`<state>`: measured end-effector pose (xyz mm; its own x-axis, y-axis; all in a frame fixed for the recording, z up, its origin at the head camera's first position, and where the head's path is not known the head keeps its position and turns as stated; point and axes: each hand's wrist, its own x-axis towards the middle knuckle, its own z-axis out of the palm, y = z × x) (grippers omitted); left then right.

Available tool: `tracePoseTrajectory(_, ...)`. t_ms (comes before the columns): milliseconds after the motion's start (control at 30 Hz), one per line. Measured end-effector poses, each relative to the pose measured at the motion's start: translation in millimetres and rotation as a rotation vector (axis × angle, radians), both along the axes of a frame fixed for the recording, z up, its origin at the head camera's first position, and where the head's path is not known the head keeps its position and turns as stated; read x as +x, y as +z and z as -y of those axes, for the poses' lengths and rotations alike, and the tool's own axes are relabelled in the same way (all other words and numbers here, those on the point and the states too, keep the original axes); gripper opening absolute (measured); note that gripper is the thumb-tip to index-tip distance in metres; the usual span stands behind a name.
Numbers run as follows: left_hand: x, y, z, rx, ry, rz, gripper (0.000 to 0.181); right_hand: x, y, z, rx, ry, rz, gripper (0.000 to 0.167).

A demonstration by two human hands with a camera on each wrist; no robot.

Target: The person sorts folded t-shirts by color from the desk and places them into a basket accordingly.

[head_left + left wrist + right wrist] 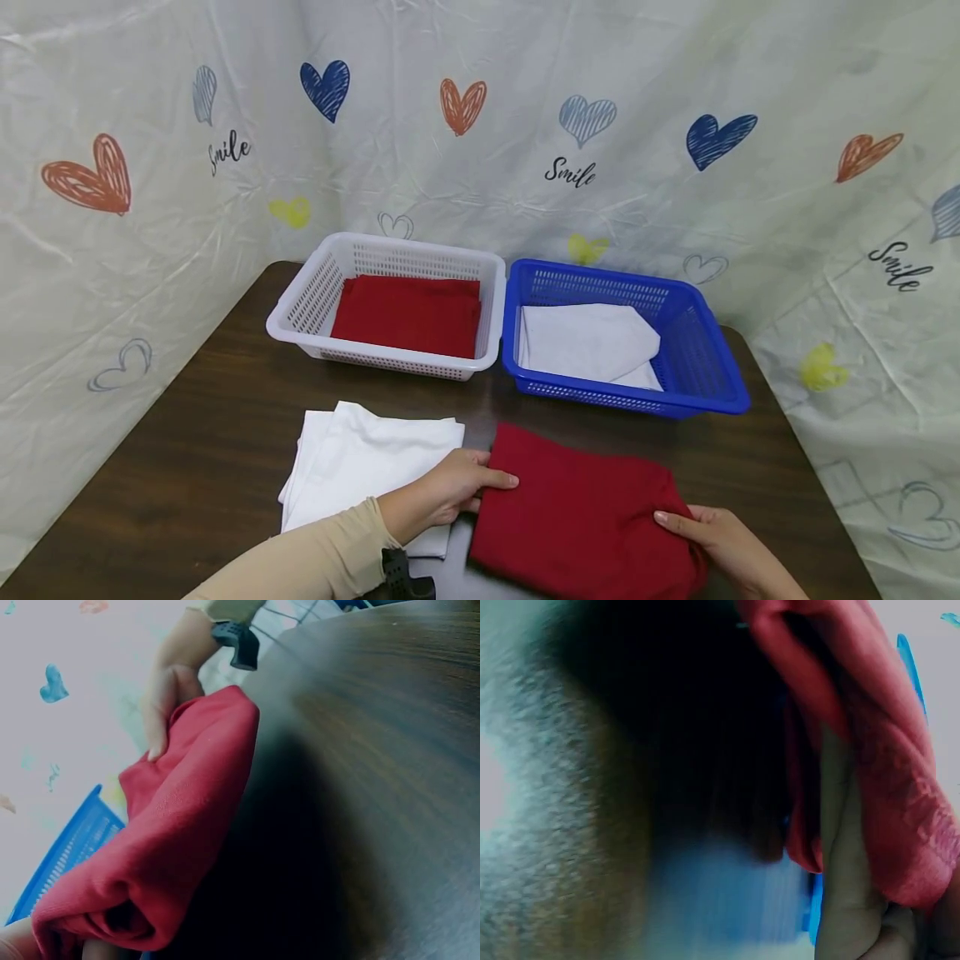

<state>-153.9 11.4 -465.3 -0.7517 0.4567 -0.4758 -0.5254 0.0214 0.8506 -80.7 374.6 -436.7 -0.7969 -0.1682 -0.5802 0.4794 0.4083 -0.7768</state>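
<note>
A folded red cloth (581, 508) is held between both hands at the front of the table, its near side tilted down. My left hand (457, 487) pinches its left edge, thumb on top and fingers beneath. At the right edge my right hand (723, 542) grips it the same way. The left wrist view has the red cloth (180, 810) lifted off the tabletop, with a rolled, open fold at its lower end. In the right wrist view the fingers (844, 862) lie under the red cloth (896, 787).
White folded cloths (375, 458) lie beside my left forearm. Behind stand a white basket (397, 364) with a folded red cloth (408, 312) and a blue basket (701, 350) with a folded white cloth (585, 342). A patterned sheet hangs behind the dark table (202, 433).
</note>
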Motion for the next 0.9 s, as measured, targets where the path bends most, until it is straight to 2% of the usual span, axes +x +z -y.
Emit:
tracePoseTrajectory(233, -7.0, 10.8, 9.0, 0.032, 0.004, -0.025, 0.029, -6.8, 13.4, 5, -0.078, 0.002, 0.013, 0.033)
tracePoseTrajectory(433, -12.7, 23.8, 15.6, 0.032, 0.001, -0.045, 0.031, -12.5, 24.5, 12, -0.125, 0.018, -0.040, 0.027)
tracePoseTrajectory(633, -19.3, 36.5, 19.4, 0.046, -0.002, -0.051, 0.034, -18.9, 37.1, 16, -0.127, 0.011, -0.055, 0.027)
tracePoseTrajectory(900, -25.3, 47.6, 25.5, 0.045, 0.019, -0.050, 0.037, -23.0, 50.1, 23, -0.129, 0.004, -0.068, 0.027)
